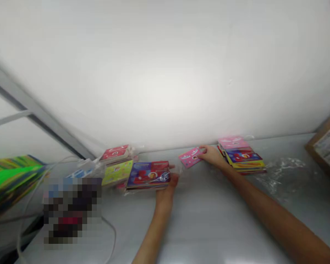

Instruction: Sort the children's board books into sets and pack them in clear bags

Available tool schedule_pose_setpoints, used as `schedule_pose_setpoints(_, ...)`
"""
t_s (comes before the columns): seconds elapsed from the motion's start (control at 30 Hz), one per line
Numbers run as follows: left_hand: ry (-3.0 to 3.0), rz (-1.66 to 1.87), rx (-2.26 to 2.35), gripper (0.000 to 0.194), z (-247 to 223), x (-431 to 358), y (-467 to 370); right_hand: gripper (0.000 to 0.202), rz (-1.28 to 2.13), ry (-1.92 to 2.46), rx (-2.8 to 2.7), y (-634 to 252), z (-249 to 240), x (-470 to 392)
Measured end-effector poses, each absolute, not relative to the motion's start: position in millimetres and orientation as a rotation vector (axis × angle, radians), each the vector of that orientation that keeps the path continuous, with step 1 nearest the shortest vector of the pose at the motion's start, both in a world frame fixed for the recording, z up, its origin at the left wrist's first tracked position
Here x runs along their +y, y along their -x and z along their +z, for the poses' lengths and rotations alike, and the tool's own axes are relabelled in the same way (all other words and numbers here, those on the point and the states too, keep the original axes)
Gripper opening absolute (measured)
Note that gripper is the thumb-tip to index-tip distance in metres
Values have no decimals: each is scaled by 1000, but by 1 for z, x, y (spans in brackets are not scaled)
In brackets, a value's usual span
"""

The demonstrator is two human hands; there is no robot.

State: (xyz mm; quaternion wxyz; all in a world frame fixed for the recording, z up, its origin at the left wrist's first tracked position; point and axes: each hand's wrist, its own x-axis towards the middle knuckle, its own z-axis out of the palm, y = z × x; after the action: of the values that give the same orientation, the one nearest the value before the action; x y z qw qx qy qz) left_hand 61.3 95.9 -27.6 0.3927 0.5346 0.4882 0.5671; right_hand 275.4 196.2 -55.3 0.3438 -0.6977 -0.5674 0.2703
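My left hand (167,185) grips the right end of a stack of red and blue booklets (148,175) in clear plastic. Between finger and thumb, my right hand (210,154) pinches the right edge of a single pink card (190,157) near the wall. Left of the held stack lie a yellow-green booklet stack (117,173) and, behind it, a red one (116,153). Beyond my right wrist is another stack (243,156), with pink, blue and yellow covers.
Crumpled clear plastic (277,172) lies at the right, near a cardboard box (328,146) with a white label. A cable (114,234) curves over the grey table (203,223). Bright green patterned packaging (13,179) stands at the far left, below a metal frame (38,110).
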Motion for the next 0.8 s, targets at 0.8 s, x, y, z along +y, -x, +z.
schedule_pose_setpoints(0.8, -1343, 1448, 1246, 40, -26, 95, -62, 68, 544, 1894, -1561, -274, -63, 196)
